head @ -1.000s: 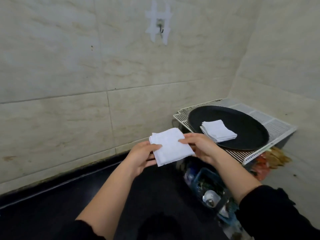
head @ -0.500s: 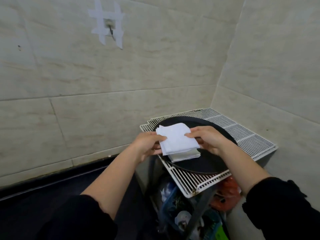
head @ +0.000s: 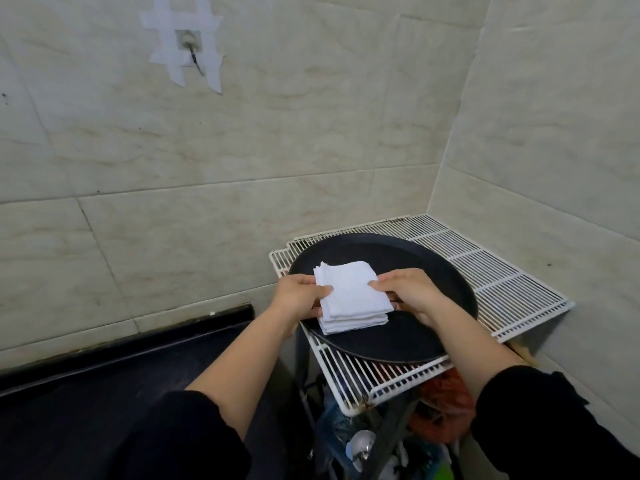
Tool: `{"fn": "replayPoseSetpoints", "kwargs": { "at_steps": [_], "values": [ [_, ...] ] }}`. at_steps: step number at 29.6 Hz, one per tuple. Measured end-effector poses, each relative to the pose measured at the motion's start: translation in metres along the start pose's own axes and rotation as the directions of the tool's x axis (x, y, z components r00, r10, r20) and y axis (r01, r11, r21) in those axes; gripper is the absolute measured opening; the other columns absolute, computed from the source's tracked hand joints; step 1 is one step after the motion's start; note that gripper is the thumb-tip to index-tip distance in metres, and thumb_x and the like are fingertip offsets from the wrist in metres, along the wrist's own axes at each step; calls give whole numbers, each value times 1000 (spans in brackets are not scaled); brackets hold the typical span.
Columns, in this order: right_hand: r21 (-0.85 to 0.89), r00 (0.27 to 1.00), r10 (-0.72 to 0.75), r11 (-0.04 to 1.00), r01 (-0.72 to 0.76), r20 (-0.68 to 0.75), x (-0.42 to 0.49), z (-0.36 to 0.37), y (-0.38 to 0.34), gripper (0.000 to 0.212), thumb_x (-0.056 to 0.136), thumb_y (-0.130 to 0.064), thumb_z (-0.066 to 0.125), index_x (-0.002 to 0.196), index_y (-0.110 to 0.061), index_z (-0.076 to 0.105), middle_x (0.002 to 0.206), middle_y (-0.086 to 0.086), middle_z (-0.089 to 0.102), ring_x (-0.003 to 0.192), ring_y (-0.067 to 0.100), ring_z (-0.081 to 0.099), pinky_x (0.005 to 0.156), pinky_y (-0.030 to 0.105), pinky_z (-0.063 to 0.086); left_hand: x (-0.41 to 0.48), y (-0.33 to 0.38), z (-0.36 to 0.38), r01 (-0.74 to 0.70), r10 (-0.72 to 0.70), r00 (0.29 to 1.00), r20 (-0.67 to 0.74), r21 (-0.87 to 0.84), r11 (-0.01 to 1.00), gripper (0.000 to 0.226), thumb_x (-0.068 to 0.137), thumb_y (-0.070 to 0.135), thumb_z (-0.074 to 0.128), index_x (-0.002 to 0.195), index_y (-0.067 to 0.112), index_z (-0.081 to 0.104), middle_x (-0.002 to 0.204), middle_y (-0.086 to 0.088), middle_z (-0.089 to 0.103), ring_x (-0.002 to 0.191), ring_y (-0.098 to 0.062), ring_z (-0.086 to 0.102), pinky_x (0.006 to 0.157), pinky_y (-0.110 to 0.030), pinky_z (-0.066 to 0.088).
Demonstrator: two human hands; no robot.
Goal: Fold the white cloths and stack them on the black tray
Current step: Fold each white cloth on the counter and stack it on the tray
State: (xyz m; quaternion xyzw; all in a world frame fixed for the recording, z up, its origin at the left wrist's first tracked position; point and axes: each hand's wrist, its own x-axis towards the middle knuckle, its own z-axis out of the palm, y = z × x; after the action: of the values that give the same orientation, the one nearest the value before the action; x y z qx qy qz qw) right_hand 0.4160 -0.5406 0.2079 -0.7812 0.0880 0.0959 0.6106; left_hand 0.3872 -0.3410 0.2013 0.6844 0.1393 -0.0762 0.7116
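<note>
A round black tray [head: 433, 271] lies on a white wire rack [head: 498, 278] in the corner. A stack of folded white cloths [head: 360, 322] sits on the tray's left part. The top folded white cloth [head: 349, 289] lies on that stack, held at both sides. My left hand [head: 298, 296] pinches its left edge with thumb on top. My right hand [head: 408, 292] pinches its right edge, fingers curled under it.
A dark countertop [head: 104, 393] runs along the tiled wall at the lower left. Under the rack sit plastic bags and clutter [head: 436, 410]. A taped hook [head: 188, 43] hangs on the wall above. The tiled side wall stands close to the right of the rack.
Both hands have carried the folded cloth from in front of the counter over to the tray and lowered it onto the stack there.
</note>
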Motion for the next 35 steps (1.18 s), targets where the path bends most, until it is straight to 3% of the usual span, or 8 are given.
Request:
{"fn": "replayPoseSetpoints", "kwargs": {
  "at_steps": [4, 10, 14, 18, 20, 24, 28, 35],
  "values": [
    [-81, 999, -40, 996, 37, -29, 7, 6, 6, 16, 81, -12, 76, 93, -4, 71, 81, 9, 69, 68, 15, 59, 57, 23, 47, 3, -4, -3, 19, -18, 1000, -22, 31, 999, 13, 85, 2, 70, 91, 9, 60, 103, -16, 70, 77, -21, 66, 53, -22, 57],
    [-182, 995, -86, 980, 75, -53, 12, 12, 16, 16, 77, -10, 78, 89, 0, 72, 83, 7, 69, 74, 16, 61, 60, 23, 47, 7, -9, -5, 8, 0, 998, -61, 121, 993, 21, 83, 0, 71, 97, 5, 57, 111, -21, 67, 98, -32, 67, 61, -30, 57],
    [-339, 986, -144, 935, 107, -86, 13, 13, 11, 16, 75, -16, 79, 86, -9, 71, 88, 1, 69, 89, 16, 63, 75, 27, 47, 10, -9, -7, -62, 89, 992, -87, 275, 959, 25, 81, 5, 75, 93, 8, 53, 101, -19, 66, 79, -25, 66, 59, -30, 57],
    [-614, 914, -377, 760, 214, -148, 4, 21, -6, 19, 79, -24, 73, 93, -16, 63, 93, -1, 62, 89, 17, 60, 76, 32, 50, 8, -8, -15, -129, 178, 976, -124, 328, 936, 30, 82, 13, 75, 104, 7, 56, 92, -16, 66, 72, -25, 66, 69, -37, 60],
    [-653, 866, -491, 687, 318, -95, -2, 32, -17, 18, 82, -24, 70, 96, -17, 62, 96, -2, 58, 88, 16, 58, 75, 30, 46, 5, -6, -24, -205, 286, 942, -177, 373, 905, 25, 83, 17, 74, 103, 10, 60, 82, -9, 65, 75, -22, 66, 75, -39, 58],
    [-648, 801, -591, 575, 501, 94, -16, 77, -35, 19, 86, -23, 66, 102, -15, 63, 103, -1, 59, 92, 16, 58, 81, 32, 49, -13, -6, -59, -289, 447, 850, -279, 462, 838, 17, 85, 17, 70, 100, 13, 63, 81, 0, 58, 71, -15, 55, 68, -27, 46],
    [-638, 751, -604, 473, 608, 268, -32, 148, -37, 26, 84, -20, 63, 108, -12, 63, 111, 7, 62, 103, 24, 58, 87, 32, 43, -41, -21, -123, -205, 448, 807, -385, 529, 823, 17, 85, 16, 69, 101, 11, 64, 86, -1, 62, 77, -16, 59, 71, -24, 43],
    [-575, 694, -490, 396, 716, 528, -92, 280, -13, 31, 90, -29, 59, 117, -12, 60, 119, 9, 61, 113, 27, 55, 89, 33, 44, -118, -76, -252, 37, 368, 757, -539, 597, 801, 17, 84, 17, 69, 99, 9, 65, 98, -8, 68, 90, -23, 64, 80, -28, 48]
  ]
}}
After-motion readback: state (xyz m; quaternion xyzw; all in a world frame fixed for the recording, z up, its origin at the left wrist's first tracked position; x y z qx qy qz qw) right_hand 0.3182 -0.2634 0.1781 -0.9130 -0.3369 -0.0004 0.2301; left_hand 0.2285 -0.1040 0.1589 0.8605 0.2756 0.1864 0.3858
